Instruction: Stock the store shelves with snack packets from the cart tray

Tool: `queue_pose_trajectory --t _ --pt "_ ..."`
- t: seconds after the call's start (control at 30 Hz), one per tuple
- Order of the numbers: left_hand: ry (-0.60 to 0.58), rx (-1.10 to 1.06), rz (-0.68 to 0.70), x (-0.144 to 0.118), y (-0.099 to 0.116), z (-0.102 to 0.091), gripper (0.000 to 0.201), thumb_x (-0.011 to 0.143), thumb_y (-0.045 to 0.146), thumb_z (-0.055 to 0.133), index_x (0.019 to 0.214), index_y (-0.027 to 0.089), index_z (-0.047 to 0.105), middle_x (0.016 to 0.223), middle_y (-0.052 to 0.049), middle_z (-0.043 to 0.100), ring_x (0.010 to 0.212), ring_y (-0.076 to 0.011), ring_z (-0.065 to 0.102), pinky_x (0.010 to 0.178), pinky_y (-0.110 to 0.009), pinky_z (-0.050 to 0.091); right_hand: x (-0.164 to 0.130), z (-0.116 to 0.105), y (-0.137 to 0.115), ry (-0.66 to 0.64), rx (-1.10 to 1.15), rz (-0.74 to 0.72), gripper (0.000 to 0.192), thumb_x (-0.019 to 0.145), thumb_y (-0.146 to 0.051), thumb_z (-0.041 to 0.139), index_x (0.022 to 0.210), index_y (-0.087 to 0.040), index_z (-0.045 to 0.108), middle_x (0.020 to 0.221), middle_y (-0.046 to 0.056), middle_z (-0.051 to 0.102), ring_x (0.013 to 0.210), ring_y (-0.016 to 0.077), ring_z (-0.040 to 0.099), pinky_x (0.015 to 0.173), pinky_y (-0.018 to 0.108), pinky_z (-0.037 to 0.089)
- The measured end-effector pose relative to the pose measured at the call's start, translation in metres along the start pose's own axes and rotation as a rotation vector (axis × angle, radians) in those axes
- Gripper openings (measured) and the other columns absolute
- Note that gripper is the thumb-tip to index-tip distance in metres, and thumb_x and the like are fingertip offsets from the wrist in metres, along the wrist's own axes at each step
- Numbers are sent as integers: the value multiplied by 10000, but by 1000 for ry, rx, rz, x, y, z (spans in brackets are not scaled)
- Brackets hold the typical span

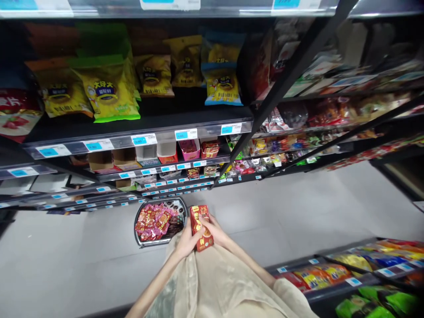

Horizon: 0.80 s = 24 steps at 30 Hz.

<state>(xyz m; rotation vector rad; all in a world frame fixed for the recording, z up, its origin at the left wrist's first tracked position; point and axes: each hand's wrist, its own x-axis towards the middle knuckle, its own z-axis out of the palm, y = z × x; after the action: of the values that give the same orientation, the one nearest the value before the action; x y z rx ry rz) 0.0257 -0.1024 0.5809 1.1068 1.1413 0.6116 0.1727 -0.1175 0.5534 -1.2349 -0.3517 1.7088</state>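
Note:
A red carton (pixel 206 242) with yellow lettering is held upright in front of my body, between both hands. My left hand (pixel 186 240) is closed around its left side, with the thumb across the front. On the opposite side, my right hand (pixel 217 230) grips the edge, its thumb also lying on the front face. Just left of the hands is a black-rimmed shopping basket (pixel 141 243). Small red and pink snack packets (pixel 154 223) fill much of it, and darker packets (pixel 176 225) lie on its right side.
Ahead, a dark shelf holds yellow snack bags (pixel 107 88); open display boxes (pixel 167 152) sit on the tier below. More packaged goods line the shelves at right (pixel 278 143). Behind me at lower right, another shelf carries bright bags (pixel 318 277). Grey floor (pixel 271 212) runs between.

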Motion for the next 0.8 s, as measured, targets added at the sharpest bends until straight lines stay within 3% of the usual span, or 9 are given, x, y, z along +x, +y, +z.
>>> queue_pose_trajectory --t 0.1,0.2,0.27,0.4,0.5,0.63,0.8 --pt "-20 -6 43 6 3 3 843 606 250 888 1357 190 511 1304 -154 654 1160 -314 666 1034 -451 511 3 8 -1 80 -13 -66 513 705 -545 858 1085 -236 706 1078 64 775 950 270 748 915 417 580" --pt "-16 -2 70 12 5 3 817 626 238 867 1358 196 506 1254 -141 677 1104 -303 686 996 -454 533 3 10 -10 87 4 -89 492 742 -561 823 1095 -242 698 1067 67 773 939 271 745 901 429 585" --pt "-69 -56 88 13 6 4 782 660 261 856 1360 200 513 1290 -145 663 1140 -305 672 1008 -452 528 0 -1 -25 28 -51 -103 463 746 -544 824 1063 -229 706 1031 72 772 923 266 740 881 419 586" --pt "-261 -179 59 8 8 10 818 663 280 873 1386 181 502 1315 -164 650 1135 -300 676 988 -427 537 -1 -38 -76 -177 -382 -154 538 615 -392 929 1073 -202 720 973 50 770 875 228 718 820 351 575" --pt "-320 -110 38 3 13 16 808 630 218 872 1363 168 535 1254 -151 688 1075 -284 693 939 -395 553 6 -47 -119 -451 -654 -63 587 572 -360 938 1095 -191 731 921 28 771 804 197 701 736 300 563" --pt "-340 -11 28 -3 18 17 677 593 168 857 1238 170 652 1130 -94 752 983 -269 710 878 -369 565 21 -20 -150 -781 -1018 -23 452 524 -386 929 905 -195 778 804 -21 756 689 148 658 603 213 511" --pt "-259 25 -63 -10 6 13 368 573 202 864 931 157 789 931 -68 789 858 -291 728 813 -383 571 29 8 -140 -985 -1077 45 637 410 -370 952 1009 -217 799 880 -21 776 721 157 678 648 218 537"
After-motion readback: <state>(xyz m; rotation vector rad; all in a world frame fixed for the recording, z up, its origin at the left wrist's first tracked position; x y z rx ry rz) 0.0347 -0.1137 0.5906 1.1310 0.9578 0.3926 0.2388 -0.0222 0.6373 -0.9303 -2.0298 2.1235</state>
